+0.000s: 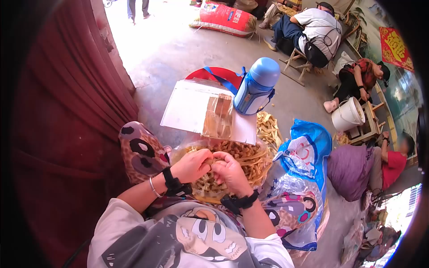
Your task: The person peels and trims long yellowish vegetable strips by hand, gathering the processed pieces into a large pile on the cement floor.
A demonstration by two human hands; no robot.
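Over a heap of tan, folded strip-like pieces (252, 167) in my lap, my two hands meet fingertip to fingertip. My left hand (192, 167) is closed in a pinch, its wrist wearing a black strap and a silver bangle. My right hand (231, 177), also strapped in black at the wrist, pinches from the other side. Between the fingertips shows a bit of a small tan strip, mostly covered by the fingers. The heap lies on clear plastic. What the strips are made of I cannot tell.
Just beyond the heap, white board (183, 105) carries a taped brown block (217, 116) and a blue bottle (257, 85), above a red round surface (203, 73). At right lie a blue plastic bag (308, 147) and purple sack (351, 172). Several people sit along the right; a maroon curtain (76, 111) hangs left.
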